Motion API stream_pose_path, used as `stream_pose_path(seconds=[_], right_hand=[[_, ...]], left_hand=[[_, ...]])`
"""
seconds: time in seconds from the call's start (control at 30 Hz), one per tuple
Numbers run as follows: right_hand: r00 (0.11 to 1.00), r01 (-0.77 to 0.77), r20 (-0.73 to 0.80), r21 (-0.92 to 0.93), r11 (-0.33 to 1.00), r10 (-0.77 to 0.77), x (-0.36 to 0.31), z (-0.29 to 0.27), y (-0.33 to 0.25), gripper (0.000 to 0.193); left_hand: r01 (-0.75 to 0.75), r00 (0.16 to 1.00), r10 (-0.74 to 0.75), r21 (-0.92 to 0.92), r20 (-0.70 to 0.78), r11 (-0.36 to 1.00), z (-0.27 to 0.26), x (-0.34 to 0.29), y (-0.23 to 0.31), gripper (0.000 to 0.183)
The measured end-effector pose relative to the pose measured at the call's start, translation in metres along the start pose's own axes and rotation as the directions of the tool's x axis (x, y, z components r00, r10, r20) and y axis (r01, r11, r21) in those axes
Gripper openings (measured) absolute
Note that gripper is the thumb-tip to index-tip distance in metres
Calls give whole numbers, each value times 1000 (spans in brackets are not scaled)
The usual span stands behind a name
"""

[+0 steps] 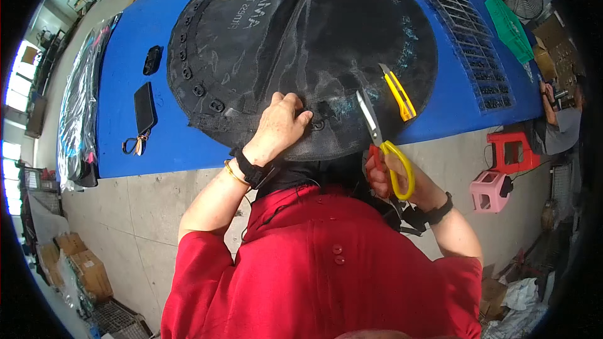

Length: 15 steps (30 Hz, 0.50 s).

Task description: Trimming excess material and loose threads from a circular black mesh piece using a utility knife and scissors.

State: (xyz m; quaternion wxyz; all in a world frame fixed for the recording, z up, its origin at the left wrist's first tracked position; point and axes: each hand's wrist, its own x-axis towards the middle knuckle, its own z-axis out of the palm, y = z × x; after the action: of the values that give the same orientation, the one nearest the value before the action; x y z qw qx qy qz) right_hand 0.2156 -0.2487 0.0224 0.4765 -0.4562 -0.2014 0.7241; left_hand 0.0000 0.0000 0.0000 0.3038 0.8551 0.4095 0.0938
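Observation:
A round black mesh trampoline mat (352, 31) lies over the table, with small black loops around its left rim. My left hand (279, 124) rests on its near part, fingers curled down and closed on the fabric, thumb toward the right. Just right of the thumb sits one dark loop (318, 125). In my right hand (379, 176), at the mat's near edge, is a pair of scissors (375, 127) with a yellow and red handle. Its blades point away from me, over the mat. A yellow utility knife (398, 94) lies on the mat to the right of the scissors, blade out.
The blue table (119, 144) also carries a phone (144, 108) with a strap, a small black object (152, 60) and plastic-wrapped goods (85, 88) at left. A black grid tray (461, 31) stands at right. Red (514, 150) and pink stools (488, 191) are on the floor.

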Motion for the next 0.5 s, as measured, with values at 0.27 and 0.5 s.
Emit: stream_pose_path(seconds=[0.27,0.5], right_hand=[[986,-140,98,64,988,133,15,9,11,58],[970,-200,156,65,978,188,20,3,16,59]], left_hand=[[-1,994,37,-336,102,942,11,20,-13,29],[310,926,-108,-567,361,763,4,26,1,29]])
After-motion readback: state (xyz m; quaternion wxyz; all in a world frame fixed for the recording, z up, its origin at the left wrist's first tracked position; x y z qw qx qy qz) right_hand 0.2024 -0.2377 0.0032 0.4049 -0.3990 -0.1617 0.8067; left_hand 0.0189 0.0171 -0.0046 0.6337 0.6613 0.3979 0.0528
